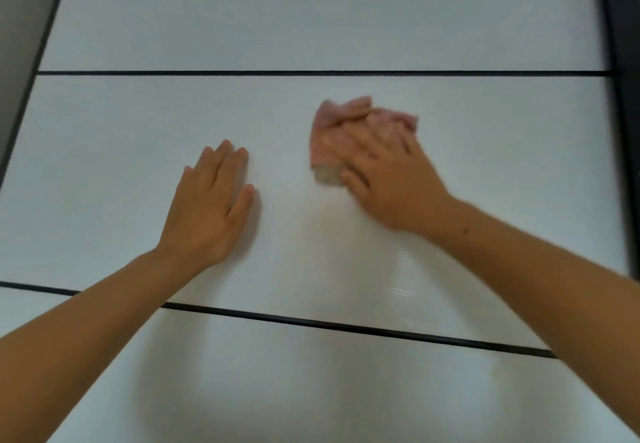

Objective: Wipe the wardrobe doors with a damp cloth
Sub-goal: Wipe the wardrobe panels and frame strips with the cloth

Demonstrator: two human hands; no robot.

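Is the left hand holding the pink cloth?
No, the left hand lies flat and bare on the wardrobe door; the right hand presses the pink cloth.

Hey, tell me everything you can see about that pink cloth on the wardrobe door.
The pale pink, soft-looking fabric cloth is bunched and folded, not spread out, with a duller beige-grey corner showing at its lower left. It lies against the middle white panel of the wardrobe door. The right hand presses on it with straight, spread fingers, covering most of it; pink edges poke out beyond the fingertips. It is blurred, so weave and dampness cannot be told.
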